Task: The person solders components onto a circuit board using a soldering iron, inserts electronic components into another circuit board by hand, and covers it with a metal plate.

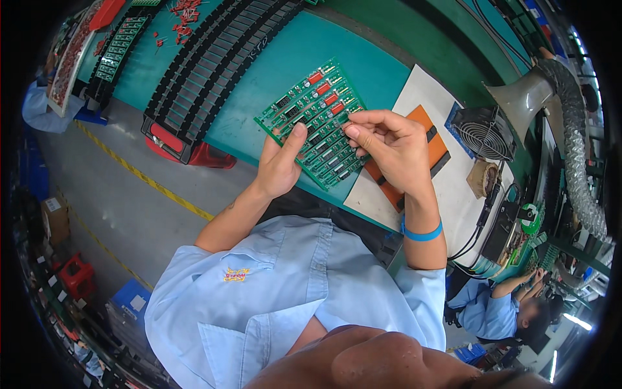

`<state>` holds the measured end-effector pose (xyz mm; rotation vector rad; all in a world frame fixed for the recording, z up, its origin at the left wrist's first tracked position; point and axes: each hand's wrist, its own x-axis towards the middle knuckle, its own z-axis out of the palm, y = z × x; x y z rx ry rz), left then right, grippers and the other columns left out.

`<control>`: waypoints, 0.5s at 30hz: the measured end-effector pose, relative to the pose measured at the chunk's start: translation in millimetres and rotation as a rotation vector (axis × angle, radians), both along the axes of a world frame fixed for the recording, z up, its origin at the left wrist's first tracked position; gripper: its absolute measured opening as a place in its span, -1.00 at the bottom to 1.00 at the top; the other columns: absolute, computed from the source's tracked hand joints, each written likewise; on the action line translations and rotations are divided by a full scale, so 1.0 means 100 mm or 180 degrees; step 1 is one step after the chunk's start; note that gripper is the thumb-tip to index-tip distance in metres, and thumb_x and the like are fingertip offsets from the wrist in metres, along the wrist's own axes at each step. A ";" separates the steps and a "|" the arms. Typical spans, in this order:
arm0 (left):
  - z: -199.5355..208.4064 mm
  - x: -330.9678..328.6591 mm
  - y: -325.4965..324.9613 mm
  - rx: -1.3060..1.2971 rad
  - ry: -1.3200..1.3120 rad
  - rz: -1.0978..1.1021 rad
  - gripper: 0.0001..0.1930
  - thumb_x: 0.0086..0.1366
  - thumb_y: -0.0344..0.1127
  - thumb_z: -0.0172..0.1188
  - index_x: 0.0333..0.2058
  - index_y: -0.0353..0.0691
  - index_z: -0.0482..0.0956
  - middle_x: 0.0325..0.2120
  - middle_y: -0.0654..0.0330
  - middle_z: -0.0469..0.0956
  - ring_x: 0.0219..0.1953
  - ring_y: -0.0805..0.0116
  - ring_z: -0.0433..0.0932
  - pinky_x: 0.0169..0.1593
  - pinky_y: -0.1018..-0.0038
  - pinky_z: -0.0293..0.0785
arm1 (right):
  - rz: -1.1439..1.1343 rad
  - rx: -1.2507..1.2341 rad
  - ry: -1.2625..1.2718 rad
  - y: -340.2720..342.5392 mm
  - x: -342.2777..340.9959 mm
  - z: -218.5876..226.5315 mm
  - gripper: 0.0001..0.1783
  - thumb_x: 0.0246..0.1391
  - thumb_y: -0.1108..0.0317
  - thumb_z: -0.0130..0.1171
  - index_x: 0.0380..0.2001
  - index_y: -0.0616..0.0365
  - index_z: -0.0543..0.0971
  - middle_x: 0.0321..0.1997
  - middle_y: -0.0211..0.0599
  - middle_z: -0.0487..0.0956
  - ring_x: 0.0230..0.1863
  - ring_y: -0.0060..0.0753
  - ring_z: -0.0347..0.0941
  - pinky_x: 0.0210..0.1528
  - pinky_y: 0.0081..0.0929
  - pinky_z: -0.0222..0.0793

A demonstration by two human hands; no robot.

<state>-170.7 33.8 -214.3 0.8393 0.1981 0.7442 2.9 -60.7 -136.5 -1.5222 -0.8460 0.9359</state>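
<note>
A green circuit board panel (pixel 315 107), made up of several parallel strips, is held tilted above the teal bench top. Red components sit in a row along several strips, with black displays beside them. My left hand (pixel 280 163) grips the panel's left edge, thumb on top and the other fingers mostly hidden below. At the panel's right side my right hand (pixel 398 149), a blue band at its wrist, pinches thumb and forefinger together close over the board. Whatever lies between those fingertips is too small to make out.
Left of the panel lies a black slotted rack (pixel 210 61), with loose red components (pixel 185 14) beyond it. To the right are an orange plate (pixel 421 120) on a white sheet (pixel 405 97), a black fan (pixel 483 133) and a flexible duct (pixel 573 129). A co-worker (pixel 495 314) sits at lower right.
</note>
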 end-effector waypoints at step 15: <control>-0.11 -0.02 0.01 -0.0087 -0.0041 -0.0149 -0.56 0.60 -0.32 -0.09 0.38 -0.22 0.25 0.23 0.03 0.51 0.18 0.23 0.59 0.22 0.32 0.57 | 0.0061 0.0246 -0.1209 0.03 0.02 -0.09 -0.77 0.13 0.54 0.43 -0.13 0.34 0.70 -0.37 -0.31 0.69 -0.44 -0.67 0.50 -0.40 -0.79 0.42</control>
